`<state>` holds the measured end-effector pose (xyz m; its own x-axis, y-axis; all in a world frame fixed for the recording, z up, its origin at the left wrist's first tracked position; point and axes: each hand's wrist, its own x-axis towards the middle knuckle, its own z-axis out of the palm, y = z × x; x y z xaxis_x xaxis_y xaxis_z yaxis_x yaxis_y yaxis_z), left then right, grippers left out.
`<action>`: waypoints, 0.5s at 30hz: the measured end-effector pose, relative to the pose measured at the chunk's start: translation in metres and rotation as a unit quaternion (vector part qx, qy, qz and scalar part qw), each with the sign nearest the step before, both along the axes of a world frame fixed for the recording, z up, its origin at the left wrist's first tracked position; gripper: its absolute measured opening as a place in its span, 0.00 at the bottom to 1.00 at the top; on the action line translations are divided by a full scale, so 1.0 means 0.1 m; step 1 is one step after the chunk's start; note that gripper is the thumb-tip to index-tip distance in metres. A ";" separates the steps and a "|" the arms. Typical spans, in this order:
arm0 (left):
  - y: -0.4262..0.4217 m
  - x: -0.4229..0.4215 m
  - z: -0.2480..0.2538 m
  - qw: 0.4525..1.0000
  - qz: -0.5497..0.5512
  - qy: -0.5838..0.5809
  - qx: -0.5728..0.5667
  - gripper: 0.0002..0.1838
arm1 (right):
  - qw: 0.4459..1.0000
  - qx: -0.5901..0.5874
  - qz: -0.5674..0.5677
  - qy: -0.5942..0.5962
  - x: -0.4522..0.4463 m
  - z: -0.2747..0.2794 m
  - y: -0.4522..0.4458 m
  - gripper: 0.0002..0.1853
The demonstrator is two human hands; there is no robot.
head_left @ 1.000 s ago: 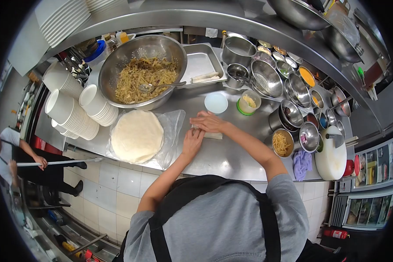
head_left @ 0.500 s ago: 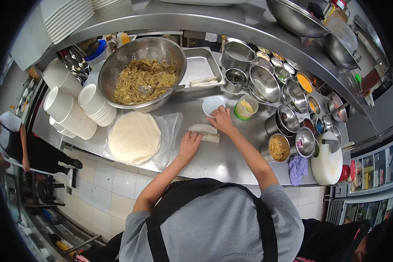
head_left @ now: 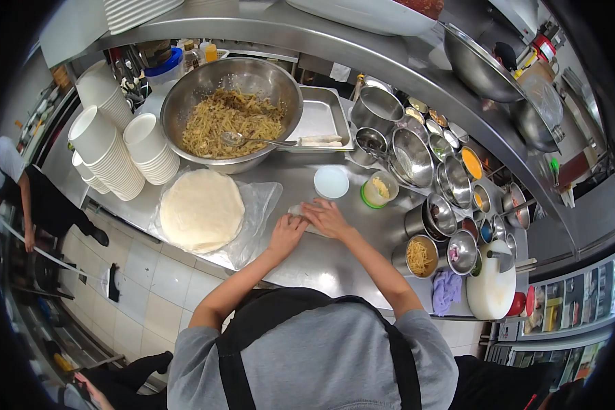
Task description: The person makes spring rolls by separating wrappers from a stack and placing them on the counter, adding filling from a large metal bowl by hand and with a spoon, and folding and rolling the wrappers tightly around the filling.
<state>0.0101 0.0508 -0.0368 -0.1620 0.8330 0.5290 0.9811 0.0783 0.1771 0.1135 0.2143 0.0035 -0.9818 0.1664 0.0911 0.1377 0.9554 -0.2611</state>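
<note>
At the middle of the steel counter, a pale, partly covered spring roll (head_left: 296, 209) lies under both of my hands. My left hand (head_left: 289, 231) grips its near left part with curled fingers. Close beside it, my right hand (head_left: 326, 218) is pressed over the roll, fingertips almost meeting the left hand. Just beyond them is a small white bowl (head_left: 331, 182) with pale liquid. To its right stands a green-based tub (head_left: 379, 188) of yellowish filling with a utensil in it. Left of my hands, a stack of round wrappers (head_left: 201, 211) rests on clear plastic.
A big steel bowl (head_left: 253, 73) of shredded filling with a spoon stands behind, next to a tray (head_left: 319, 104) with finished rolls. Paper bowls (head_left: 92, 135) are stacked left; several steel pots and a purple cloth (head_left: 447, 290) sit right. A person (head_left: 48, 198) stands at left.
My right hand has moved from the white bowl's rim down to the roll beside my left hand. The wrapper's loose flap is now folded under my hands.
</note>
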 end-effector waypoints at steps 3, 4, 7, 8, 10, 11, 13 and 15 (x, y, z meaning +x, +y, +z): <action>0.00 0.01 -0.01 1.000 0.012 0.007 -0.007 0.20 | 0.999 -0.031 0.006 0.030 -0.05 -0.17 -0.02 0.21; 0.01 0.00 0.00 1.000 0.009 0.007 0.003 0.20 | 1.000 0.014 0.008 -0.011 -0.04 0.06 -0.02 0.20; -0.01 0.01 0.00 1.000 0.000 0.004 0.008 0.18 | 0.996 0.050 -0.045 0.054 0.05 0.23 0.02 0.15; 0.00 0.00 0.01 1.000 -0.001 0.002 0.008 0.18 | 0.991 0.048 -0.070 0.107 0.07 0.24 0.05 0.13; -0.02 0.01 0.03 1.000 0.002 0.006 0.003 0.17 | 0.979 0.093 -0.110 0.146 0.07 0.18 0.16 0.13; -0.02 0.01 0.04 1.000 0.001 0.010 0.001 0.17 | 0.970 0.116 -0.133 0.165 0.07 0.15 0.21 0.12; -0.01 0.00 0.04 1.000 -0.004 0.010 0.004 0.17 | 0.977 0.067 -0.162 0.123 0.10 0.20 0.22 0.12; 0.00 0.00 0.03 1.000 -0.005 0.004 0.003 0.18 | 0.981 0.028 -0.154 0.111 0.12 0.26 0.22 0.13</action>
